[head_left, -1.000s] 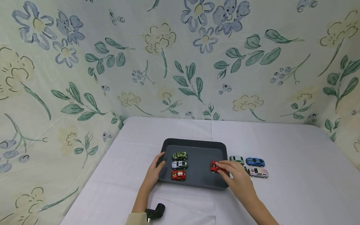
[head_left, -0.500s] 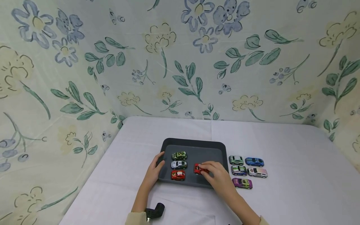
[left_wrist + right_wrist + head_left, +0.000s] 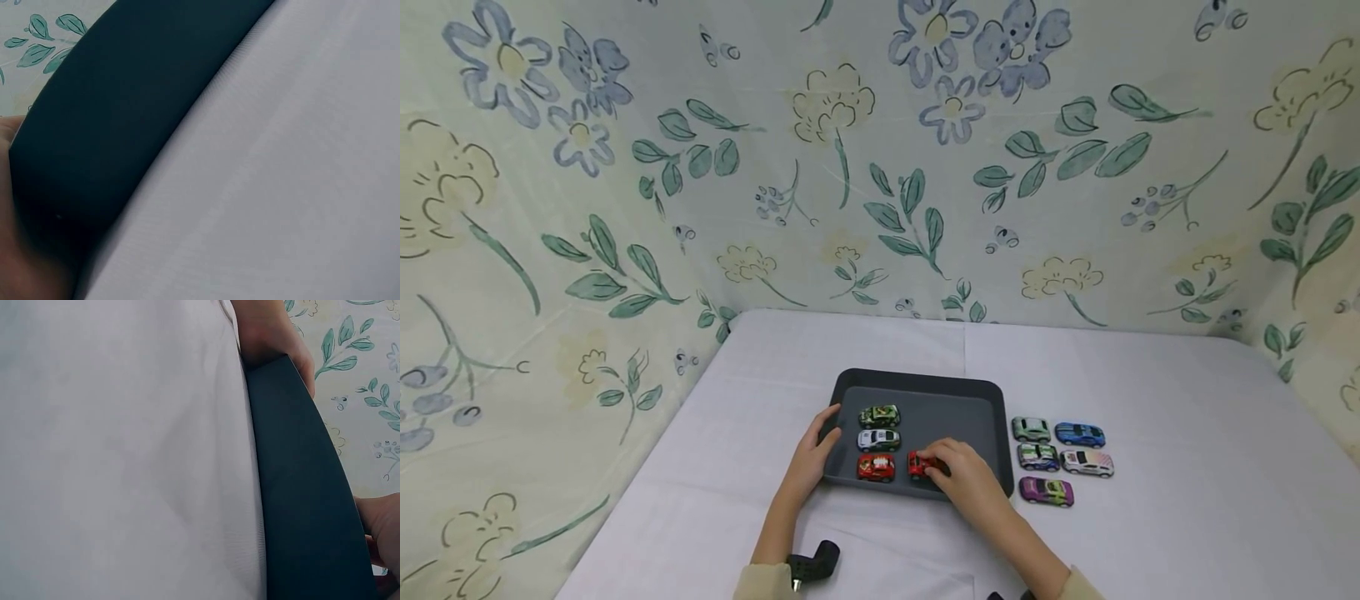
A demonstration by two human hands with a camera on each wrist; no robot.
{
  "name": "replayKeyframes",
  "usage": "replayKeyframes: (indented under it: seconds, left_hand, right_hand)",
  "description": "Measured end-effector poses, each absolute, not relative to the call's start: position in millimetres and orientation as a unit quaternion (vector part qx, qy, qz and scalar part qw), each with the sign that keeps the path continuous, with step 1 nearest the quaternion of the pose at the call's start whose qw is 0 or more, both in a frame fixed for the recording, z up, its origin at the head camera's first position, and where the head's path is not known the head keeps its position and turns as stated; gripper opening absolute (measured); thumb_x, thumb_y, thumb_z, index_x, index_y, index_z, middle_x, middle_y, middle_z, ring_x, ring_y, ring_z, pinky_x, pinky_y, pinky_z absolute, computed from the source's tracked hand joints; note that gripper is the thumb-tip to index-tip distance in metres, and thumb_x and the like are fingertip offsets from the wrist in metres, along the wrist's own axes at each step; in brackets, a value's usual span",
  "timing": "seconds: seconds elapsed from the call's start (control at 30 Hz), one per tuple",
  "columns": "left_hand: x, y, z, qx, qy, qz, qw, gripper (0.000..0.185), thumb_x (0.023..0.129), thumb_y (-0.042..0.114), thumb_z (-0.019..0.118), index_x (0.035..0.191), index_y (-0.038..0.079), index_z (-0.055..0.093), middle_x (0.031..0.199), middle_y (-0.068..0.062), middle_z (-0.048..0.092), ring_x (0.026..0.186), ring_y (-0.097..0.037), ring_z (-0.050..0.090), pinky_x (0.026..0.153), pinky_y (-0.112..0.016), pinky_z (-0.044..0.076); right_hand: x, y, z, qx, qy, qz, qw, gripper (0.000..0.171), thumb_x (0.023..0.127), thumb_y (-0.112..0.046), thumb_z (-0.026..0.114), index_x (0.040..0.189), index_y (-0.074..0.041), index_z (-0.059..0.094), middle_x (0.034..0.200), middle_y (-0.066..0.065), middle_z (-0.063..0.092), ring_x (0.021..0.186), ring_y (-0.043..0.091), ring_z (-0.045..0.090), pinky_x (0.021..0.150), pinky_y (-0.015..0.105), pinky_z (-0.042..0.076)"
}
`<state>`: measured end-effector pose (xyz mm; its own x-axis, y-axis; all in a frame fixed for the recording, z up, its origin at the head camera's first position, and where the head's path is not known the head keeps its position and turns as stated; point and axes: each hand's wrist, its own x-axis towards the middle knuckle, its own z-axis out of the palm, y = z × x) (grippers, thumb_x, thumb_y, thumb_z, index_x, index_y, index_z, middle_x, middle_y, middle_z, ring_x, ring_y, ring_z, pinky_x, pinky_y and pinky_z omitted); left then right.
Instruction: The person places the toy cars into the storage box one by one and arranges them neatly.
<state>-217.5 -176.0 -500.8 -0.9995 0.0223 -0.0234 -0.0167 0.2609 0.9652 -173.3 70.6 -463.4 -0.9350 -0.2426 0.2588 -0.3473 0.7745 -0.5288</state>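
Observation:
A dark grey tray [image 3: 958, 414] lies on the white table. In its left part stand a green camouflage car [image 3: 879, 415], a white and blue car [image 3: 878, 438] and a red car [image 3: 876, 467] in a column. My right hand [image 3: 937, 467] pinches a second small red car [image 3: 919, 465] just right of the first red one, low over the tray floor. My left hand [image 3: 822, 435] grips the tray's left rim, thumb over the edge. The left wrist view shows only the tray's outer wall [image 3: 119, 112]. In the right wrist view the left hand [image 3: 269, 331] holds the tray wall [image 3: 300, 487].
Right of the tray, several toy cars sit on the cloth: green [image 3: 1032, 428], blue [image 3: 1079, 434], green and white [image 3: 1037, 455], white and pink [image 3: 1086, 463], purple [image 3: 1046, 491]. A black object [image 3: 815, 564] lies near my left forearm. Floral fabric walls [image 3: 880, 167] enclose the table.
My right hand carried the small red car from the tray's right edge leftward and nearer, down beside the red car. The left hand stayed on the rim.

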Motion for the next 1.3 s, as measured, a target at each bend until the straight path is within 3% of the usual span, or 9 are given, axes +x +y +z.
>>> replayKeyframes:
  seconds: [0.6, 0.8, 0.97, 1.3]
  left_hand:
    - [-215, -175, -495, 0.001, 0.794, 0.607, 0.020, 0.042, 0.095, 0.027, 0.047, 0.136, 0.024, 0.040, 0.149, -0.009, 0.028, 0.139, -0.033, 0.018, 0.111, -0.056, 0.014]
    - [-201, -169, -470, 0.006, 0.796, 0.605, 0.024, 0.045, 0.095, 0.026, 0.046, 0.138, 0.015, 0.039, 0.148, -0.015, 0.028, 0.138, -0.037, 0.018, 0.110, -0.057, 0.015]
    - [-199, -168, -467, 0.007, 0.799, 0.601, 0.024, 0.046, 0.095, 0.027, 0.046, 0.138, 0.014, 0.038, 0.148, -0.014, 0.028, 0.138, -0.036, 0.018, 0.110, -0.057, 0.015]
    - [-200, -168, -469, 0.008, 0.800, 0.600, 0.023, 0.046, 0.095, 0.028, 0.046, 0.138, 0.015, 0.038, 0.148, -0.014, 0.028, 0.138, -0.036, 0.019, 0.110, -0.057, 0.015]
  right_hand:
    - [-179, 69, -460, 0.168, -0.943, 0.287, 0.017, 0.019, 0.075, -0.009, 0.071, 0.092, -0.018, 0.067, 0.099, 0.000, 0.065, 0.096, 0.025, 0.060, 0.076, 0.041, 0.051]
    - [-177, 69, -457, 0.166, -0.949, 0.265, 0.024, 0.017, 0.078, -0.019, 0.070, 0.094, -0.021, 0.068, 0.101, -0.001, 0.067, 0.097, 0.024, 0.060, 0.084, 0.047, 0.046]
    - [-173, 72, -452, 0.157, -0.948, 0.277, 0.030, 0.017, 0.081, -0.023, 0.067, 0.097, -0.023, 0.068, 0.104, -0.002, 0.067, 0.101, 0.024, 0.059, 0.089, 0.050, 0.042]
    - [-162, 80, -447, 0.136, -0.936, 0.308, 0.104, 0.016, 0.082, -0.014, 0.064, 0.094, -0.024, 0.069, 0.100, -0.011, 0.066, 0.099, 0.017, 0.059, 0.092, 0.048, 0.042]
